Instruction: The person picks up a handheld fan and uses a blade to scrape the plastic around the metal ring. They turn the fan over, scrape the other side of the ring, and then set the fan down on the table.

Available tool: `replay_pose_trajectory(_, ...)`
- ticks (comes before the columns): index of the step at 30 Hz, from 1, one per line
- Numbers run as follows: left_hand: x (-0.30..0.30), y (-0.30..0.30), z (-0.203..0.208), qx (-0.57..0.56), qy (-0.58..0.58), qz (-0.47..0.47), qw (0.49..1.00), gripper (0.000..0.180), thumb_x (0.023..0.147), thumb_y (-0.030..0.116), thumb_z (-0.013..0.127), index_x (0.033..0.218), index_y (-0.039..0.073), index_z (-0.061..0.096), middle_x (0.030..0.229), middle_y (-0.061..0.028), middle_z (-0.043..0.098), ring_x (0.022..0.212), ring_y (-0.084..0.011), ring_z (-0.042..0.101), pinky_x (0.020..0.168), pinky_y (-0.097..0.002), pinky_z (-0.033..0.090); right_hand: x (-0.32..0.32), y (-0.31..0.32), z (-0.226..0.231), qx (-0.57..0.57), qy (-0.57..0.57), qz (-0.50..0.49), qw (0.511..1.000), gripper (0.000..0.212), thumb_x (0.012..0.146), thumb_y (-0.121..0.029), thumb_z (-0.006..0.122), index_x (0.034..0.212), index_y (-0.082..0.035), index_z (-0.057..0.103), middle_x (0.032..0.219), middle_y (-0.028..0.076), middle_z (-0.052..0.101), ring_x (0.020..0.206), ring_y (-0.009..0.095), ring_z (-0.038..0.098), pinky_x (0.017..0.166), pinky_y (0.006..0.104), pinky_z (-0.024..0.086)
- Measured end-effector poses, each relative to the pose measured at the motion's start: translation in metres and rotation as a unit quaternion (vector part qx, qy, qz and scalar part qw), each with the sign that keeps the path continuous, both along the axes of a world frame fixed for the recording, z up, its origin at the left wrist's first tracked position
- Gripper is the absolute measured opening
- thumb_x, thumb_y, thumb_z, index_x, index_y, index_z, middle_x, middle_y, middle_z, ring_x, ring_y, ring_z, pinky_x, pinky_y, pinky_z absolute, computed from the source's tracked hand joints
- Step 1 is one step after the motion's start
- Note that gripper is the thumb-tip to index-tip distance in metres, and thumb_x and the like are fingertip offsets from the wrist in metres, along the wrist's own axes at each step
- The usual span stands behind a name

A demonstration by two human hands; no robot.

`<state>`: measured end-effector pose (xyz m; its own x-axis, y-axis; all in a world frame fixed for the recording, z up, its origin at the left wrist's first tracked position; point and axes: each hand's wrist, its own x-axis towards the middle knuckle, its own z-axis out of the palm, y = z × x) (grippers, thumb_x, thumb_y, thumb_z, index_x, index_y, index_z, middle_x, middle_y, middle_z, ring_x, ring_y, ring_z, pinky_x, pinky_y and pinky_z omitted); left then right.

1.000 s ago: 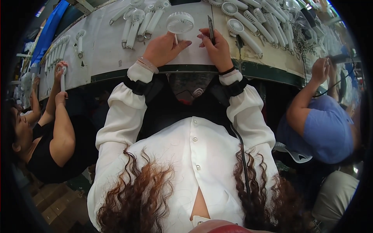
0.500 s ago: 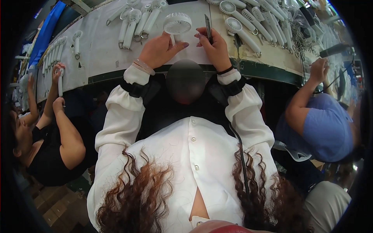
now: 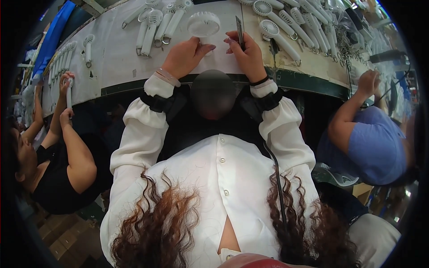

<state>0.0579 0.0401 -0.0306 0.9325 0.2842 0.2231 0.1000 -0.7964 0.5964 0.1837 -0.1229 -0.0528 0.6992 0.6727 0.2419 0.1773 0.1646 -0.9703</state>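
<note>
My left hand (image 3: 182,57) is closed around the handle of a white handheld fan (image 3: 203,25) whose round head points up above my fingers. Inside the fan's rim the middle looks blurred and pale. My right hand (image 3: 246,57) grips a slim tool with a narrow metal blade (image 3: 239,29), held upright; its exact kind is hard to make out. The thumbs of both hands point toward each other, with a gap between them. Both hands are above the near part of the white-topped table (image 3: 120,53).
Several white handheld fans (image 3: 153,27) lie left of my hands, and a larger pile (image 3: 286,40) lies to the right. A single fan (image 3: 88,50) lies farther left. One co-worker (image 3: 67,147) at left holds a fan; another, in a blue top (image 3: 371,143), sits at right.
The fan's head now looks more blurred and see-through inside its rim. My left hand has shifted slightly; my right hand stays put. The left co-worker's lower hand has moved a little.
</note>
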Motion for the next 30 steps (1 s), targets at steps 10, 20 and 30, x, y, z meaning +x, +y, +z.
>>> replay_pose_trajectory(10,0.021,0.015,0.003,-0.045,-0.038,-0.019,0.998,0.043,0.095,0.042,0.055,0.095,-0.001,0.057,0.08,-0.0228,0.064,0.075,-0.0435,0.06,0.065,-0.0479,0.047,0.007,0.007,0.002,-0.006,-0.016,-0.006,1.0,0.022,0.094,-0.005,0.054,0.115,0.002,0.058,0.097,0.009,0.067,0.076,0.01,0.061,0.07,0.0237,0.051)
replay_pose_trajectory(20,0.009,-0.001,-0.023,0.066,-0.017,0.054,0.996,0.032,0.092,0.033,0.06,0.088,0.002,0.053,0.076,-0.0235,0.06,0.074,-0.0458,0.057,0.061,-0.0511,0.044,0.0,0.016,-0.037,0.04,0.014,-0.04,0.998,0.021,0.095,-0.014,0.054,0.111,-0.002,0.06,0.088,0.006,0.064,0.072,0.011,0.06,0.061,0.0294,0.051)
replay_pose_trajectory(30,0.01,-0.005,-0.013,-0.014,-0.065,0.012,0.998,0.027,0.095,0.027,0.057,0.09,0.001,0.053,0.071,-0.0205,0.06,0.069,-0.0428,0.058,0.059,-0.0491,0.042,-0.004,0.001,-0.001,0.011,-0.009,-0.021,1.0,0.025,0.101,-0.021,0.049,0.112,0.0,0.056,0.086,0.006,0.063,0.064,0.01,0.057,0.061,0.0258,0.049)
